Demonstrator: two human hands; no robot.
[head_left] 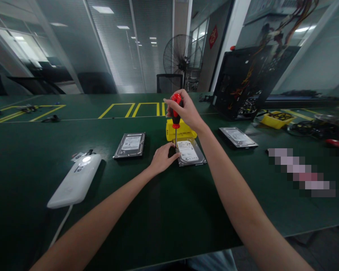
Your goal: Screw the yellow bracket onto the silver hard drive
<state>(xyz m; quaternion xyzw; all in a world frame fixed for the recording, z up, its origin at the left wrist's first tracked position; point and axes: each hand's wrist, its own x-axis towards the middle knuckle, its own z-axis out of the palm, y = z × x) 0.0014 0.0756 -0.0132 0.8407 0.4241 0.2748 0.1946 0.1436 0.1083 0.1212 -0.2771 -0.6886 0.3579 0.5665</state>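
Note:
My right hand (185, 107) is wrapped round the handle of a red and black screwdriver (176, 109), held upright. Its shaft points straight down to the left edge of a hard drive (190, 151) with a white label. At that same edge, my left hand (164, 156) has its thumb and forefinger closed around the screwdriver's tip; whether they grip the tip, the drive or a small screw is hidden. Directly behind the drive stands a yellow plastic case (183, 131), partly covered by my right hand and forearm.
A second hard drive (130, 145) lies to the left, a third hard drive (237, 137) to the right. A white power bank (76, 180) with a cable is at the near left. An open black computer case (243, 82) and a yellow tray (275, 119) stand at the back right.

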